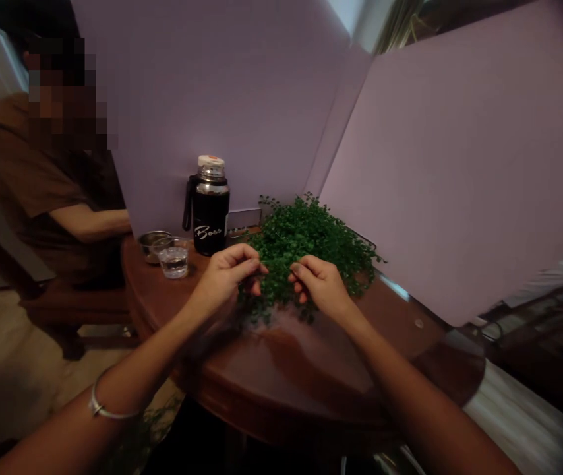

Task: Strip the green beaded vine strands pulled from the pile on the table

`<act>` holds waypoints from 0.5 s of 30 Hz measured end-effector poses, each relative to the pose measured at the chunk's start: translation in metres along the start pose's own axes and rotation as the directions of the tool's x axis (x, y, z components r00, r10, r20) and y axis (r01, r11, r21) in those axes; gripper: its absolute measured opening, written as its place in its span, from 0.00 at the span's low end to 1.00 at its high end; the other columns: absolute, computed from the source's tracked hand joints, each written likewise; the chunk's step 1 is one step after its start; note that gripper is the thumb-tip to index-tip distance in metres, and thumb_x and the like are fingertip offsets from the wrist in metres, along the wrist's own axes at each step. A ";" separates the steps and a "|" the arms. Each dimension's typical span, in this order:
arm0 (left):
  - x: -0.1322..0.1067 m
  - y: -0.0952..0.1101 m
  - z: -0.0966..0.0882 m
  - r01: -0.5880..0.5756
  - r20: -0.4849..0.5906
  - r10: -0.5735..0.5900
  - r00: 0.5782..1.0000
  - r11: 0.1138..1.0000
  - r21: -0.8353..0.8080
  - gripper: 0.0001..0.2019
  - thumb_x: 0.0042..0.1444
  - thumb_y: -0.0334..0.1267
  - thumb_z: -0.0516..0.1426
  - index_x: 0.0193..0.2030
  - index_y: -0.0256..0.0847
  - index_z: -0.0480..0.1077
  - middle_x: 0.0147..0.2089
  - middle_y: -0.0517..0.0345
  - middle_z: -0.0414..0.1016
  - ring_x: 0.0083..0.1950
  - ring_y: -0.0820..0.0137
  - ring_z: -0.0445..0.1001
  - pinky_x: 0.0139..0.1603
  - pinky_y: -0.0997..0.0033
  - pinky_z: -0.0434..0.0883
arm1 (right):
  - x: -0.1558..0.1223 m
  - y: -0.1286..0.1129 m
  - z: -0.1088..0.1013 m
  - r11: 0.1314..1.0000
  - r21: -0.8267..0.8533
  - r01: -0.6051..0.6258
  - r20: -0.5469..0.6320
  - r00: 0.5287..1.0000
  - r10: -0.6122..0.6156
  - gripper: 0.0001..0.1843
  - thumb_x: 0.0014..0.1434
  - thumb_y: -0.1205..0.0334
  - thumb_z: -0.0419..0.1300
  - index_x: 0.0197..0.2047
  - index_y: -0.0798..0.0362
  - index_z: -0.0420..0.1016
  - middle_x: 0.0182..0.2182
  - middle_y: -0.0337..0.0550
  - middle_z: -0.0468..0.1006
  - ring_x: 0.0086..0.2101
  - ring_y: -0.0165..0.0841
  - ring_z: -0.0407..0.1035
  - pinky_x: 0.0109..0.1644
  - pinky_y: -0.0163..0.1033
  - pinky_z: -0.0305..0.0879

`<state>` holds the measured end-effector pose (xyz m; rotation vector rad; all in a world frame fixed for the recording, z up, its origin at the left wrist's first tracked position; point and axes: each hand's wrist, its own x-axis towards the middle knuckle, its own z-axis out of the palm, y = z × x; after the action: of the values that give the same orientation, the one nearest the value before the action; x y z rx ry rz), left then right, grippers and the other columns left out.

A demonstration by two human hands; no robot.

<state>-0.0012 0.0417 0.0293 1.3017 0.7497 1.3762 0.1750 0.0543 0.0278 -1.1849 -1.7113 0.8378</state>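
A heap of small-leaved green herb sprigs (311,241) lies on a round dark wooden table (311,369). Both my hands hover over the near edge of the heap. My left hand (229,274) has its fingers curled in a pinch at the greens, with the thumb against the fingertips. My right hand (318,284) is likewise curled, its fingers closed at a sprig. What exactly each pinch holds is too small to see. A thin silver bangle (101,409) circles my left wrist.
A black and steel flask (208,204) stands behind the greens. To its left are a glass of water (173,256) and a small steel bowl (151,243). Lilac boards (459,185) wall in the table's back and right. Another person in a brown shirt (19,171) sits at the left.
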 end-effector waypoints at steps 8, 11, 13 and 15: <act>0.005 -0.009 -0.001 0.315 0.041 -0.313 0.949 0.945 -0.092 0.12 0.42 0.37 0.60 0.20 0.37 0.58 0.19 0.60 0.69 0.17 0.75 0.64 0.18 0.77 0.61 | -0.004 0.002 0.011 0.987 0.162 -0.023 -0.019 0.999 0.027 0.06 0.53 0.64 0.52 0.26 0.57 0.63 0.22 0.35 0.68 0.16 0.20 0.60 0.15 0.25 0.59; 0.007 -0.016 0.000 0.283 -0.038 -0.286 0.957 0.957 -0.062 0.13 0.33 0.28 0.61 0.23 0.39 0.58 0.20 0.66 0.69 0.16 0.77 0.63 0.16 0.80 0.60 | -0.002 0.004 0.019 0.986 0.158 0.052 -0.005 0.999 -0.052 0.03 0.53 0.67 0.52 0.29 0.56 0.65 0.21 0.33 0.66 0.16 0.19 0.60 0.16 0.24 0.58; 0.006 -0.019 -0.001 0.236 -0.111 -0.236 0.966 0.972 -0.007 0.15 0.31 0.27 0.61 0.29 0.41 0.63 0.24 0.68 0.70 0.18 0.78 0.64 0.17 0.82 0.62 | -0.002 0.006 0.024 0.985 0.152 0.077 -0.006 0.997 -0.077 0.02 0.53 0.67 0.53 0.30 0.55 0.66 0.20 0.31 0.65 0.16 0.19 0.59 0.16 0.23 0.57; 0.005 -0.022 -0.002 0.244 -0.163 -0.236 0.958 0.969 0.034 0.21 0.30 0.28 0.63 0.36 0.44 0.67 0.29 0.67 0.73 0.23 0.77 0.68 0.21 0.82 0.65 | -0.004 0.006 0.027 0.977 0.194 0.086 -0.015 0.996 -0.084 0.03 0.53 0.67 0.53 0.31 0.55 0.67 0.20 0.31 0.64 0.16 0.19 0.59 0.16 0.23 0.57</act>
<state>0.0031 0.0527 0.0099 1.1098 1.0254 1.2785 0.1534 0.0507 0.0105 -0.9757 -1.6227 0.9248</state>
